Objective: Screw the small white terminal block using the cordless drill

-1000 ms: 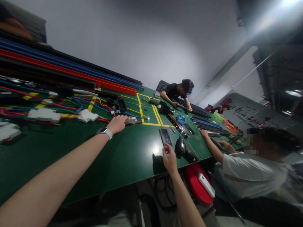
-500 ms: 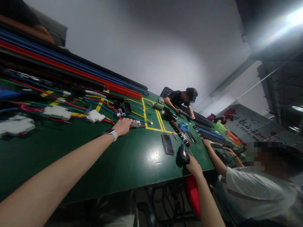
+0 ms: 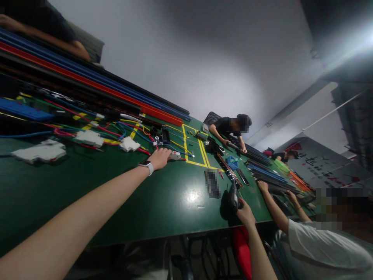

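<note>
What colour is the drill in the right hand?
The drill looks mostly black, shown best in the head view.

The small white module (image 3: pixel 175 155) lies on the green table (image 3: pixel 175 202), partly covered, with a red wire (image 3: pixel 183 158) at its end. The black power drill (image 3: pixel 234 197) is held near the table's front edge.

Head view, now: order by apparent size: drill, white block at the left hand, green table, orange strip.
1. Green table
2. Orange strip
3. Drill, partly covered
4. White block, partly covered
</note>
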Demonstrator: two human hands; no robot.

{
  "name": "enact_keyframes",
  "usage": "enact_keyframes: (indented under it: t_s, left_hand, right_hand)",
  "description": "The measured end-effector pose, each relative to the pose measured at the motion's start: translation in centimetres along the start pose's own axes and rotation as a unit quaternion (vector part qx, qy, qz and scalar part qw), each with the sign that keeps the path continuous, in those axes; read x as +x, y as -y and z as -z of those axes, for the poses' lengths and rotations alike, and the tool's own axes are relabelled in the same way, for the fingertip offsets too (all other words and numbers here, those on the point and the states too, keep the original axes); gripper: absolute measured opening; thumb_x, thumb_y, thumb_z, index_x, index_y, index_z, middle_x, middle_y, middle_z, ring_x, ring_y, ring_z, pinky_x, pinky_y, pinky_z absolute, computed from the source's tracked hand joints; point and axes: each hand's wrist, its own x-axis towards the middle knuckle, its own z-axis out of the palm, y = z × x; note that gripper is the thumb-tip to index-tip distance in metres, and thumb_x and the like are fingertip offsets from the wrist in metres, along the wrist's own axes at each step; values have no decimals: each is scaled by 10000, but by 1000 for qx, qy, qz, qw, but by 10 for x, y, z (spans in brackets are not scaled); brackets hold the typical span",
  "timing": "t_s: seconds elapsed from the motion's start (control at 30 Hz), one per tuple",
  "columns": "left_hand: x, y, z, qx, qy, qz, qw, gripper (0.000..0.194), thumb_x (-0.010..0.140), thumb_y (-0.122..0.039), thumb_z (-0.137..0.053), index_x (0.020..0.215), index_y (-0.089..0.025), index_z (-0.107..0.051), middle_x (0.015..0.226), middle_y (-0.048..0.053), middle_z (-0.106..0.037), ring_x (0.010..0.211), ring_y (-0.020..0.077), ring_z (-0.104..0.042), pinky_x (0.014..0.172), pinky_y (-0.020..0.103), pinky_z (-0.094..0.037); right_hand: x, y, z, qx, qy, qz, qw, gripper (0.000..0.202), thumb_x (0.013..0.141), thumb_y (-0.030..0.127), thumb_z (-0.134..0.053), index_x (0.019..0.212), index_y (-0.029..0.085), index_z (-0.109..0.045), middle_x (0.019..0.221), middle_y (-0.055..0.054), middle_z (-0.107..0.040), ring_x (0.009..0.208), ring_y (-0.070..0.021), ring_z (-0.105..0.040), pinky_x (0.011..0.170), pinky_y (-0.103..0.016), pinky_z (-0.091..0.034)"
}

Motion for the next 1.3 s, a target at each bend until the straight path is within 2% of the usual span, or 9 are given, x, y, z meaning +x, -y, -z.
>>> enact_keyframes:
  t_s: [0.1,0.17,0.23,0.33,0.47,0.57,0.73,1.0,1.3]
  left_hand:
    - [0,-1,2,18,11,5,1000,294,966,-273,-409,1181,-196,-594,1160,160,-634,1083,310,-580,899,441,-433]
    - [0,-2,2,26,18,10,999,298,970,-269,-409,1202,-199,-584,1182,152,-627,1098,299,-577,911,431,-432]
    - [0,-3,2,31,22,13,999,307,976,-262,-398,1219,-200,-576,1202,149,-620,1109,294,-573,920,427,-432]
    - [0,-3,2,30,32,11,999,307,981,-255,-389,1222,-209,-575,1224,142,-616,1113,289,-573,934,426,-427]
    - [0,-5,5,23,39,15,999,308,972,-227,-393,1217,-218,-579,1229,132,-615,1112,290,-571,944,433,-428]
    - [0,-7,7,14,44,22,999,319,956,-191,-400,1213,-214,-586,1229,131,-614,1125,284,-566,956,428,-429]
    - [1,-7,7,-4,46,34,998,324,945,-189,-419,1220,-206,-589,1229,132,-616,1145,283,-554,981,435,-423]
    - [4,-2,-1,-14,31,19,999,324,947,-193,-402,1192,-217,-611,1235,118,-633,1115,285,-562,950,425,-427]
    - [6,0,1,-53,42,34,997,324,929,-184,-431,1163,-240,-648,1170,97,-675,1067,267,-583,942,390,-431]
  right_hand:
    - [-5,10,4,209,11,-38,977,503,570,307,-698,1061,202,-737,934,-114,-762,907,-356,-727,767,-435,-568]
    - [-13,31,9,301,-4,-44,953,450,563,348,-767,972,162,-734,832,-88,-743,822,-329,-713,743,-424,-557]
    - [-24,64,13,413,-3,-24,910,379,598,363,-795,912,160,-732,794,-56,-725,743,-259,-689,719,-376,-548]
    - [-43,122,16,554,29,-61,830,361,571,359,-840,851,160,-730,725,-34,-708,566,-191,-623,591,-338,-527]
    - [-68,187,8,587,155,0,795,290,618,300,-805,867,164,-741,817,-50,-732,579,-172,-638,588,-313,-533]
    - [-81,219,-5,580,205,19,788,252,644,276,-756,868,164,-728,781,-44,-725,563,-162,-632,571,-290,-521]
    - [-89,248,-27,574,205,32,792,188,670,270,-705,822,160,-699,633,-10,-663,549,-161,-609,575,-281,-505]
    - [-88,250,-44,551,193,46,810,171,698,296,-684,821,177,-692,603,4,-655,555,-167,-614,595,-283,-492]
    - [-92,254,-53,538,182,44,822,172,709,301,-674,828,179,-688,579,3,-644,549,-169,-590,573,-271,-457]
